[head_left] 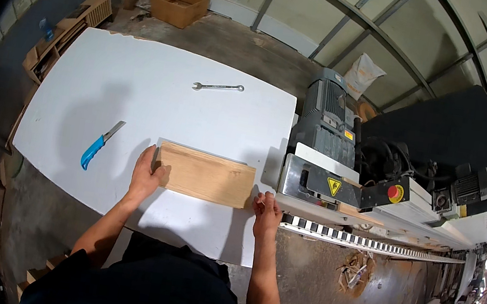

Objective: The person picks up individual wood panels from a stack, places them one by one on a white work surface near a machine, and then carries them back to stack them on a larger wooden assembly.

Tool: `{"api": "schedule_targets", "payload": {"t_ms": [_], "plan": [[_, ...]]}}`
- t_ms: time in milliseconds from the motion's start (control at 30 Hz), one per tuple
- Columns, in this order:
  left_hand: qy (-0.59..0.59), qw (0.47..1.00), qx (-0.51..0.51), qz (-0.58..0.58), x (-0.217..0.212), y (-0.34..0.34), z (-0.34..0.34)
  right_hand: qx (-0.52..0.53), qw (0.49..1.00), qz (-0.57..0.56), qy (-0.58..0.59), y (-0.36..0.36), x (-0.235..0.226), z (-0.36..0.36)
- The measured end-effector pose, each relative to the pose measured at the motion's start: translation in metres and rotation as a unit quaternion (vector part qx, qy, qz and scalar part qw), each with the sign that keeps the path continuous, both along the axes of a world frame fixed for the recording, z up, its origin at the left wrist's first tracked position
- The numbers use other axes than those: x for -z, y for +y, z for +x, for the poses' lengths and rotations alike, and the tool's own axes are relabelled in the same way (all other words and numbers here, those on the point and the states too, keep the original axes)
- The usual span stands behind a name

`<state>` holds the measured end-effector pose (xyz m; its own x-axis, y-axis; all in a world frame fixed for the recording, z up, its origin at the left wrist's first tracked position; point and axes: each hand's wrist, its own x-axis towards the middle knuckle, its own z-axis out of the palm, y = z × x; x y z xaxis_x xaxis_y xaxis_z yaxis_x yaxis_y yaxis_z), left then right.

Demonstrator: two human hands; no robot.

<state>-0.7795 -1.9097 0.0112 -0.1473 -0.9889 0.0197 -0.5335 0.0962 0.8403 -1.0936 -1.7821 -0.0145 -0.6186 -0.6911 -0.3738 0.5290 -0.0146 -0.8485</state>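
Note:
A light brown wooden board [206, 175] lies crosswise on the white tabletop in front of me. My left hand [146, 176] is at its left end, fingers stretched along the edge and thumb apart from them; it looks to touch the board without wrapping round it. Just beyond the board's right end is my right hand [268, 212], its fingers curled together. Whatever those fingers pinch, if anything, is too small to make out. To the left lies a utility knife [98, 147] with a blue handle and its blade out. A metal wrench [218, 87] rests farther back.
Against the right side of the white table [87, 73] stands a machine with a grey motor [326, 101], a red stop button [395, 193] and a toothed conveyor track [363, 240]. A cardboard box [179, 6] sits on the floor behind. Wooden shelving [60, 40] stands far left.

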Motion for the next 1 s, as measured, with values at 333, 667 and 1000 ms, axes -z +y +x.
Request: {"api": "schedule_targets", "payload": {"t_ms": [333,667,1000], "plan": [[-0.054,0.993,0.038,-0.101,-0.012,0.014,-0.007,0.022,0.976,-0.095,-0.196,-0.013,-0.008,-0.022],[-0.002,0.990,0.044,-0.131,-0.018,0.021,-0.018,0.106,0.940,-0.110,-0.305,-0.025,-0.011,-0.037],[0.119,0.968,0.204,-0.085,-0.025,0.028,-0.091,0.041,0.972,-0.072,-0.222,-0.035,-0.013,-0.021]]}}
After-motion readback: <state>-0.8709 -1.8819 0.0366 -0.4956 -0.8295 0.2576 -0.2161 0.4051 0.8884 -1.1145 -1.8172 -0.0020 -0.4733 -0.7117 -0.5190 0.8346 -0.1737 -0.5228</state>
